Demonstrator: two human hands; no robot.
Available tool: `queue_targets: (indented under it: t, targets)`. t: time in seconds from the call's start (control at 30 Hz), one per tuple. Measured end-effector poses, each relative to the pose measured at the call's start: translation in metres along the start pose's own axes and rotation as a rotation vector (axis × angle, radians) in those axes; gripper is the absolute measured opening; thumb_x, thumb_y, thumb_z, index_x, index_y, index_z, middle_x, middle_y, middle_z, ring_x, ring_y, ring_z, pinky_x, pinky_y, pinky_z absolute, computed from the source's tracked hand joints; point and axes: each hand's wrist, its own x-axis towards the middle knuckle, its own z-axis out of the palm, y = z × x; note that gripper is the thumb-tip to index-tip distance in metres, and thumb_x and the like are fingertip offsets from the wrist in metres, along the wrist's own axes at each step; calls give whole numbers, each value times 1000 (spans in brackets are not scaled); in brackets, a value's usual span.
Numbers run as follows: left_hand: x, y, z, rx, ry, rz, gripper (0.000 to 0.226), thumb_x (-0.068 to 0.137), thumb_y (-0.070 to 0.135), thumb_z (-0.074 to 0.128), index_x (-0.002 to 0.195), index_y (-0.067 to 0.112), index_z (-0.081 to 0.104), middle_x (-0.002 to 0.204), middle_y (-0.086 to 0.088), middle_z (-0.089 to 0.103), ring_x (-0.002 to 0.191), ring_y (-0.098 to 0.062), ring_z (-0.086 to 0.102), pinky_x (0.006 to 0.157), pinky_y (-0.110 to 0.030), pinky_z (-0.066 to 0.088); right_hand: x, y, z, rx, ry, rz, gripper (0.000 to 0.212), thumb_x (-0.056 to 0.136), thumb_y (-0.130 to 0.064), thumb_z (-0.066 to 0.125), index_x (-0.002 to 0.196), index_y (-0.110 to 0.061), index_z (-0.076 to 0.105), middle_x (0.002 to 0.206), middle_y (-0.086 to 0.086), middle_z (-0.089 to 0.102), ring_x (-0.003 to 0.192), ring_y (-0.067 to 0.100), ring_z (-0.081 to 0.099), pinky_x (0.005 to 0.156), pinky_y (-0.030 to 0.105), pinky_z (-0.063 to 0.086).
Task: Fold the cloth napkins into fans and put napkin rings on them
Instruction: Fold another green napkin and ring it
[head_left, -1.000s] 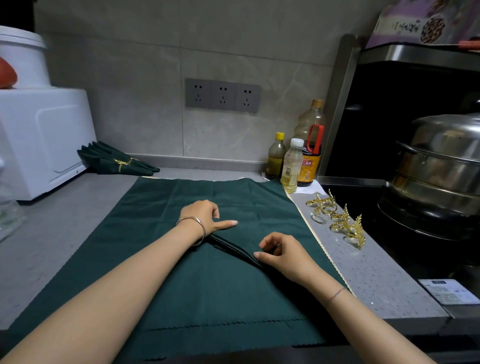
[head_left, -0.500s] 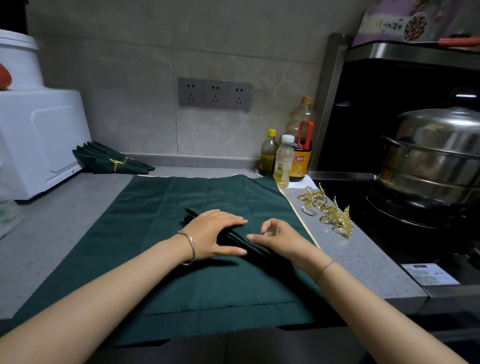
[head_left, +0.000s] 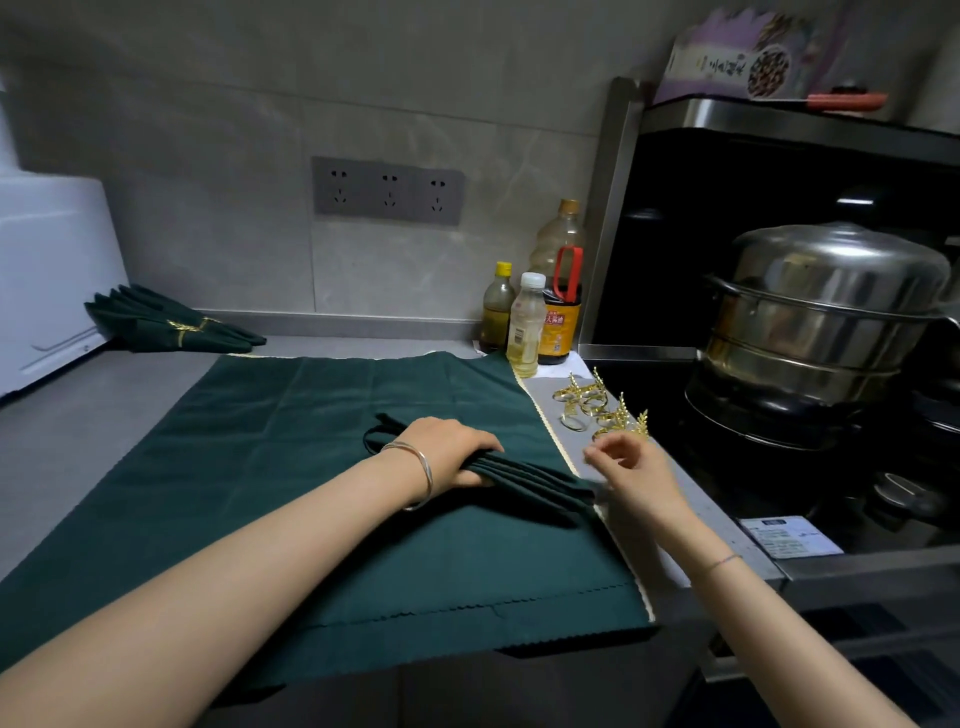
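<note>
one pleated napkin (head_left: 535, 480) lies on the green cloth (head_left: 285, 441), gripped by the left hand (head_left: 447, 452); right hand (head_left: 631, 470) hangs loose, empty, just beside the rings (head_left: 597, 408).

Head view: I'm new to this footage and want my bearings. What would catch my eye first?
The left hand grips a pleated napkin at the middle of a dark green cloth spread on the counter. Just right of it, the right hand hovers, empty, by a cluster of gold rings. A big steel steamer sits on the stove at far right, and a ringed napkin lies at the back left.
</note>
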Motion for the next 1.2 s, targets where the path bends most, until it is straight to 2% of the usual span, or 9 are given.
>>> queue_targets:
  t: [0.13, 0.23, 0.3, 0.43, 0.53, 0.63, 0.8, 1.0, 1.2]
  targets:
    - [11, 8, 3, 9, 9, -66, 40, 92, 46, 53, 130, 33, 50, 121, 2, 62, 113, -22, 55, 85, -29, 41, 15, 28, -29, -233, 304, -91, 27, 83, -18, 71, 103, -10, 55, 103, 5, 55, 86, 17, 52, 75, 25, 43]
    - [16, 13, 7, 34, 6, -95, 39, 92, 47, 53, 128, 32, 51, 120, 2, 63, 113, -22, 56, 86, -30, 41, 31, 45, -40, -313, 260, -14, 40, 88, -26, 65, 120, -8, 53, 122, 10, 52, 113, 24, 51, 97, 37, 43]
    - [17, 14, 7, 47, 5, -114, 39, 93, 47, 52, 129, 32, 50, 119, 1, 63, 112, -23, 56, 86, -31, 41, 41, 52, -43, -364, 182, 42, 43, 89, -32, 62, 126, -9, 53, 129, 10, 52, 120, 26, 49, 102, 43, 41]
    - [15, 12, 7, 29, 36, -139, 37, 94, 47, 50, 128, 32, 50, 116, 1, 64, 109, -23, 57, 82, -30, 41, 48, 60, -43, -438, 112, 60, 32, 88, -33, 64, 113, -13, 63, 120, 5, 57, 112, 22, 53, 100, 44, 42]
    - [14, 11, 6, 19, 49, -141, 36, 94, 48, 48, 126, 32, 51, 114, 2, 65, 106, -23, 58, 79, -29, 40, 40, 52, -41, -318, 32, -22, 10, 89, -22, 65, 85, -13, 64, 89, 0, 62, 83, 13, 55, 80, 25, 45]
    - [11, 7, 5, 16, 60, -136, 35, 95, 48, 47, 125, 32, 51, 113, 2, 65, 105, -23, 59, 77, -29, 41, 29, 33, -38, -123, -142, -89, 13, 90, -12, 62, 83, 0, 64, 77, 4, 65, 67, 3, 59, 66, 7, 42]
    - [3, 0, 1, 62, 53, -129, 36, 96, 46, 44, 129, 31, 49, 116, 0, 64, 108, -24, 57, 78, -30, 40, 17, 6, -34, -45, -453, -89, 12, 86, -13, 66, 84, -2, 65, 77, -1, 70, 75, 5, 64, 78, 15, 49]
    - [-11, -7, -7, 190, 1, -123, 38, 98, 44, 44, 133, 29, 46, 119, -4, 62, 112, -25, 56, 81, -30, 41, 17, -13, -22, -20, -519, -21, 29, 75, -4, 76, 92, -8, 53, 84, 5, 68, 80, 13, 66, 79, 21, 52]
    - [-25, -12, -10, 233, -26, -86, 35, 98, 42, 45, 130, 30, 47, 117, -1, 64, 110, -23, 57, 80, -29, 40, 9, -29, -7, -86, -607, 40, 39, 71, -13, 81, 99, -11, 53, 93, 10, 67, 83, 18, 65, 88, 35, 50]
